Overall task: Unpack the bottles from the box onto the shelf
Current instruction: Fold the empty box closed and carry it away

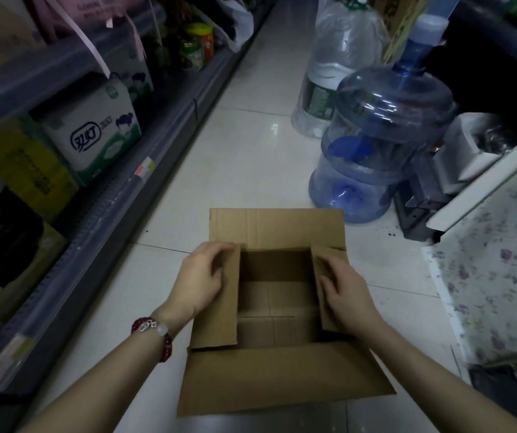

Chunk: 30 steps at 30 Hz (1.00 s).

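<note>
The cardboard box sits open on the tiled floor beside the shelf, and only its bare bottom shows inside. The left hand curls its fingers over the left flap, and the right hand lays near-straight fingers on the right flap. 2 blue water jugs stand stacked just beyond.

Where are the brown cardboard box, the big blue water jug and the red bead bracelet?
brown cardboard box (282, 379): head view, near flap.
big blue plastic water jug (385, 120): head view, upper body.
red bead bracelet (166, 348): head view, beads at the left wrist.
</note>
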Tool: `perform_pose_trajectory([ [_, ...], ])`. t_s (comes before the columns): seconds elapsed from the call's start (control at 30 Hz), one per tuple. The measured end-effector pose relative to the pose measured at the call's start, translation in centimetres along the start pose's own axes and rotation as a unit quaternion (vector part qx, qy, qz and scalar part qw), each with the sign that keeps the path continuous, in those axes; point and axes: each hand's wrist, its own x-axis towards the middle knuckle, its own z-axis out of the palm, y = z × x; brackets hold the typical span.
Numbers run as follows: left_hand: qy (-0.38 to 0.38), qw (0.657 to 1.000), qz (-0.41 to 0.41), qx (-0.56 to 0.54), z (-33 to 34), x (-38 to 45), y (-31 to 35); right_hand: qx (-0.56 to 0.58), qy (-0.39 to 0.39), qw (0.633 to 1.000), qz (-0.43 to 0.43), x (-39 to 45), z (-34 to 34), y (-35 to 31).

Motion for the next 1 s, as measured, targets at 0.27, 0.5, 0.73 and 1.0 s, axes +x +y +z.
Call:
perform_pose_trajectory([
  [0.27, -0.019, 0.994, -0.103, -0.027, 0.1, 2.3, -1.8, 0.058, -0.017, 0.996, 0.064, 3.9, -3.7, 1.6],
  [0.5, -0.013, 0.99, -0.127, -0.067, 1.9, 2.7, -2.1, -0.074, -0.094, 0.991, 0.05, 6.6, -2.5, 0.8],
  [0.73, -0.015, 0.979, -0.152, -0.134, 2.2, 2.2, -3.0, -0.202, -0.15, 0.968, -0.026, 8.9, -3.2, 0.9],
  [1.0, 0.011, 0.98, -0.121, -0.158, 2.7, 1.5, -2.5, -0.226, -0.101, 0.966, -0.075, 8.3, -3.5, 0.9],
])
